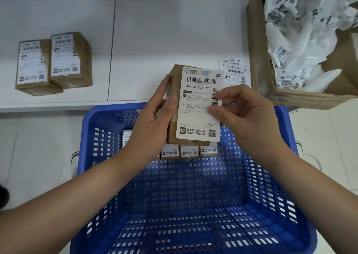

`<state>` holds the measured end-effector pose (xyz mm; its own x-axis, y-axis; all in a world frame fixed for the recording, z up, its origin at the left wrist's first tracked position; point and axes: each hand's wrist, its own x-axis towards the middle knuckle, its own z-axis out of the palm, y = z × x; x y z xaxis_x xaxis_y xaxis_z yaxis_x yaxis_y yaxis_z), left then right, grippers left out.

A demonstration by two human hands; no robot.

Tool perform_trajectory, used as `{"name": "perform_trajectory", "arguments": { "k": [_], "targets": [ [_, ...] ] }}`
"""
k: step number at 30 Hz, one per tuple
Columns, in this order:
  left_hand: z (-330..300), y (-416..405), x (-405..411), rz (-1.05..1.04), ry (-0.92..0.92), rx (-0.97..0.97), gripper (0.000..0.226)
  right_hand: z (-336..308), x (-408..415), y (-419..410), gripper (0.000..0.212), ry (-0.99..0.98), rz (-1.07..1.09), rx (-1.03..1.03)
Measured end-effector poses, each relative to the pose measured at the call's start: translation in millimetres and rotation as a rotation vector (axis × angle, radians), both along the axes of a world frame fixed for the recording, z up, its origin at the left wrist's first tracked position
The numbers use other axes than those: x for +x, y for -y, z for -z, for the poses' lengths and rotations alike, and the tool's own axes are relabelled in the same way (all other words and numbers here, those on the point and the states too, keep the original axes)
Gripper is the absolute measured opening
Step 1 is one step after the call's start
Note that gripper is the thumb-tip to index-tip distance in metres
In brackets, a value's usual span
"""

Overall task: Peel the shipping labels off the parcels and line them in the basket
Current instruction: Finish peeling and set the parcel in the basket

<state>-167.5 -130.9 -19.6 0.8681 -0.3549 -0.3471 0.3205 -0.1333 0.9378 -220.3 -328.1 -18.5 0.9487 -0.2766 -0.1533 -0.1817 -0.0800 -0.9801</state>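
Two hands meet over the basket [286, 130] in my single head view. My left hand [155, 116] wraps the brown parcel [172, 99] from its left side, thumb on the front face, fingers curled behind, holding it upright above the far end of the basket. My right hand [242, 110] pinches the right edge of the shipping label [199, 102] between thumb and forefinger; that edge looks lifted off the cardboard.

The label's long axis runs top to bottom, and my right grip sits midway along its right side, so I judge the peel must travel leftward, across the short axis, toward the holding hand.

A row of parcels [189, 151] stands along the basket's far wall. Two more parcels [54, 64] wait on the table [155, 31], left. Loose labels [232, 71] lie beside the cardboard box [259, 60] of crumpled wrappers.
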Motion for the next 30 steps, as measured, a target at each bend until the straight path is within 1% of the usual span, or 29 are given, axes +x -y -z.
{"name": "perform_trajectory", "arguments": {
  "k": [18,26,30],
  "targets": [
    [1.3,2.4,-1.8,0.011,0.028,-0.026,0.053,-3.0,2.0,-3.9,0.020,-0.027,-0.030,0.014],
    [0.6,2.1,-2.3,0.027,0.046,-0.005,0.050,-1.9,1.4,-3.4,0.021,-0.041,-0.027,-0.042],
    [-2.1,1.4,-1.2,0.033,0.070,0.038,0.057,-4.3,1.4,-5.1,0.023,-0.065,-0.006,-0.085]
  ]
}}
